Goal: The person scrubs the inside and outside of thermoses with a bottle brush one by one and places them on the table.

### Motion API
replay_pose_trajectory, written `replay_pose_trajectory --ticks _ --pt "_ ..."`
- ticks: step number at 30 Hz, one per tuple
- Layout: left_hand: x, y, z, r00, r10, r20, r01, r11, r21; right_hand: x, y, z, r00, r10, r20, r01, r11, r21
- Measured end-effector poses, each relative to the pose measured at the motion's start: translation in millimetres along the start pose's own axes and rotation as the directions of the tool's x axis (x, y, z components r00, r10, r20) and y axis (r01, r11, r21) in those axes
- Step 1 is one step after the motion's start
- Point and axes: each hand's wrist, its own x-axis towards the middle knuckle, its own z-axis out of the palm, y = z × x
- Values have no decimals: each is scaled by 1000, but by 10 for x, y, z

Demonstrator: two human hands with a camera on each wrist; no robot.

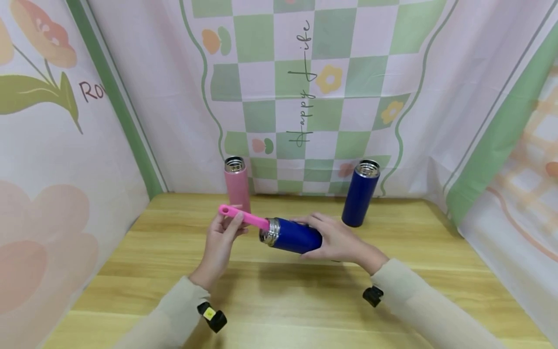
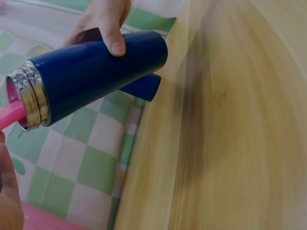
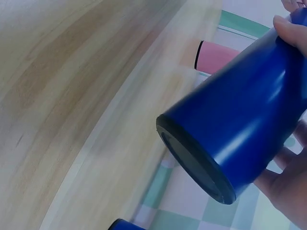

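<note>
My right hand point(image 1: 337, 240) grips a dark blue metal bottle point(image 1: 296, 236) around its body near the base. The bottle is held above the table, tilted nearly level, its uncapped silver mouth facing left. In my left hand point(image 1: 220, 245), thumb and fingers pinch a bright pink handle point(image 1: 250, 219) with a hole at its end. The handle runs into the bottle's mouth, as the left wrist view also shows at the silver neck point(image 2: 33, 98); its inner end is hidden. From the right wrist view, the bottle's black-rimmed base point(image 3: 196, 160) shows.
Behind my left hand stands an uncapped pink bottle point(image 1: 237, 186). A second uncapped blue bottle point(image 1: 359, 196) stands at the back right. Both are on the wooden table point(image 1: 279, 310), close to a green-and-white checked cloth point(image 1: 292, 82) hanging along its rear edge.
</note>
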Motion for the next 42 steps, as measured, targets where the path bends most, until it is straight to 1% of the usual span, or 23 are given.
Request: replay_pose_trajectory --ticks 4,9,16,19,23,28,31,33,37,42 --pt "14 -22 12 1000 -24 -12 24 1000 -2 2 -10 11 1000 10 -24 -10 1000 8" --pt "16 -46 3 998 -46 -31 46 999 -18 8 0 20 999 2 -42 -2 1000 -14" --pt "6 -50 -3 998 -49 -32 49 999 -15 2 6 24 1000 -3 -31 2 1000 -21" --pt "2 -28 -14 998 -51 -35 50 999 -19 -12 15 23 1000 -2 -25 1 1000 -29" --pt "15 12 -60 997 -43 -62 40 998 -55 -44 40 16 1000 18 -20 -19 999 -45" --pt "56 72 -153 995 -14 -97 3 993 -118 -95 70 -11 999 42 -20 -43 997 -57" --pt "70 114 -201 993 3 -116 -19 990 -138 -119 85 -27 999 50 -21 -51 997 -56" --pt "74 140 -221 992 10 -123 -27 990 -140 -127 93 -33 998 58 -17 -59 997 -55" --pt "76 178 -245 993 4 -120 -20 991 -134 -139 94 -44 998 63 -4 -63 997 -48" --pt "70 230 -273 994 4 -107 -15 995 -103 -169 92 -68 999 42 -7 -42 998 -45"
